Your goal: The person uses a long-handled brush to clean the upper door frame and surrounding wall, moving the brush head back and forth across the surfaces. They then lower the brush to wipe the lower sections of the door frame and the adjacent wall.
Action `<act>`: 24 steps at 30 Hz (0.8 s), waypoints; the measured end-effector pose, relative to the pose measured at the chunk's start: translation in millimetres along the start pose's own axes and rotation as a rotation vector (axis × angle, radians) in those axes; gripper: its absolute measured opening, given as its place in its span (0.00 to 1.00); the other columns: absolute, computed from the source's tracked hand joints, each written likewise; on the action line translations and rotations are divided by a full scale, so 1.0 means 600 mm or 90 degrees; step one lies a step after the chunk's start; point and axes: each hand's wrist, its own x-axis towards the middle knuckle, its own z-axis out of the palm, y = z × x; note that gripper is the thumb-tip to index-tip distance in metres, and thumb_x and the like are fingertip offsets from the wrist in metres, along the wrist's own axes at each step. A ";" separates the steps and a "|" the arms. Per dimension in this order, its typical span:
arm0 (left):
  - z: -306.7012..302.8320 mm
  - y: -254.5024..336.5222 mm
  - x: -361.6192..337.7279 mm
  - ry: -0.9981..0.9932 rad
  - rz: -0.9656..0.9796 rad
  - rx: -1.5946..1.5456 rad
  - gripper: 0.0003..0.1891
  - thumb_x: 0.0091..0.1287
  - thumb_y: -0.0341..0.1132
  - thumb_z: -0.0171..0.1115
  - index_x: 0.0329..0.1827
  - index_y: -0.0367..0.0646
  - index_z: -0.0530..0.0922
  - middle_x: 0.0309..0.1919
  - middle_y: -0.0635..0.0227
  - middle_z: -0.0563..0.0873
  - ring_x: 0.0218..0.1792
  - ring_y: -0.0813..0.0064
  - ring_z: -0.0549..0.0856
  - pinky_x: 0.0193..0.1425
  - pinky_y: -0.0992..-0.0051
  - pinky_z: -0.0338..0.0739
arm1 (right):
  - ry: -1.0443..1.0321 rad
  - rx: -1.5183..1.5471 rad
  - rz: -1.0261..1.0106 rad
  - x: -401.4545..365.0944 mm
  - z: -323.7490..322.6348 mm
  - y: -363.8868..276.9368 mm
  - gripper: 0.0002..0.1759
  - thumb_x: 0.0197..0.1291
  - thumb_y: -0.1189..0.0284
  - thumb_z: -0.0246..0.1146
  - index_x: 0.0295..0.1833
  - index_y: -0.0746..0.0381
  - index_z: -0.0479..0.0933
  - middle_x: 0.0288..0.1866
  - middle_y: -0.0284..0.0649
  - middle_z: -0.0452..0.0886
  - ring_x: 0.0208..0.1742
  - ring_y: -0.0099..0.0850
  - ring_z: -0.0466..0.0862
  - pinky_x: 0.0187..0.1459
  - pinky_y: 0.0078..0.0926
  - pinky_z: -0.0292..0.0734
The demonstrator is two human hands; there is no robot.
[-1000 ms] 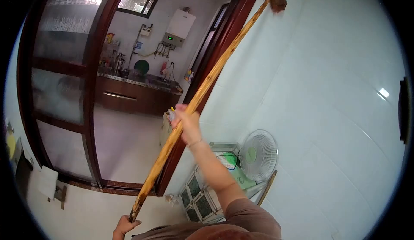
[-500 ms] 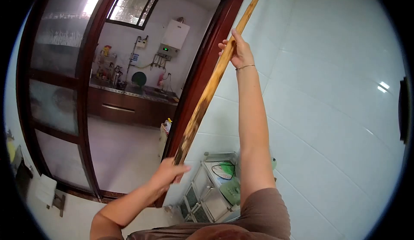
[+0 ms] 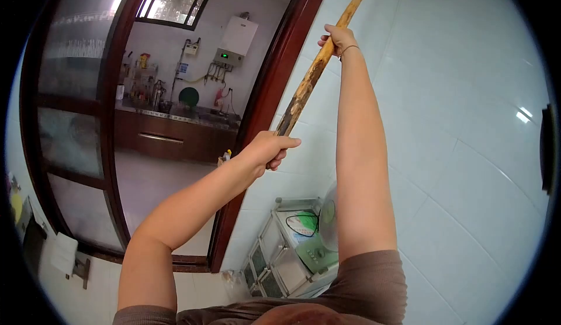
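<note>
A long wooden pole [image 3: 308, 86], yellowish with dark mottled patches, slants up and to the right in front of the tiled wall. My left hand [image 3: 270, 152] is closed around its lower end, with the thumb pointing right. Higher up, my right hand [image 3: 341, 40] grips the shaft with the arm stretched out and a thin bracelet at the wrist. The pole's far end runs out of the top of the view, so its tip is hidden.
A dark red door frame [image 3: 295, 50] stands left of the pole, with a glass sliding door [image 3: 73, 144] beside it. Beyond are a counter [image 3: 152, 138] and a white water heater [image 3: 240, 34]. Below my right arm is a metal cabinet [image 3: 292, 266] bearing a green appliance [image 3: 317, 253].
Both hands have moved up and to the right, pushing the pole farther out; my left hand rose most. The dark reddish thing near the pole's top has left the view.
</note>
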 end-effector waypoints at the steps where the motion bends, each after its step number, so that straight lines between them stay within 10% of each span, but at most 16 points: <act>1: -0.003 -0.002 0.003 -0.002 -0.005 -0.004 0.17 0.58 0.39 0.65 0.20 0.49 0.63 0.11 0.74 0.65 0.11 0.80 0.62 0.17 0.77 0.56 | 0.014 0.001 0.008 0.006 -0.006 0.007 0.16 0.55 0.74 0.61 0.44 0.72 0.67 0.26 0.47 0.76 0.19 0.38 0.80 0.21 0.35 0.82; 13: -0.097 -0.178 -0.143 0.084 -0.062 0.034 0.14 0.52 0.36 0.70 0.23 0.44 0.70 0.13 0.73 0.70 0.12 0.82 0.65 0.15 0.77 0.58 | 0.060 -0.138 -0.007 -0.175 0.045 0.192 0.16 0.54 0.69 0.61 0.36 0.73 0.70 0.23 0.45 0.75 0.19 0.35 0.79 0.18 0.33 0.79; 15: -0.117 -0.210 -0.195 0.100 -0.094 0.035 0.14 0.52 0.35 0.70 0.23 0.44 0.70 0.13 0.73 0.69 0.12 0.82 0.65 0.15 0.77 0.58 | 0.041 -0.137 0.018 -0.247 0.062 0.209 0.34 0.50 0.68 0.67 0.50 0.80 0.56 0.31 0.53 0.78 0.27 0.37 0.81 0.25 0.32 0.78; 24: -0.270 -0.394 -0.526 0.171 -0.197 0.166 0.17 0.47 0.37 0.72 0.15 0.43 0.69 0.13 0.76 0.71 0.15 0.83 0.68 0.18 0.77 0.60 | -0.028 -0.046 0.133 -0.624 0.216 0.351 0.40 0.52 0.69 0.65 0.61 0.79 0.52 0.49 0.58 0.74 0.48 0.43 0.77 0.51 0.32 0.73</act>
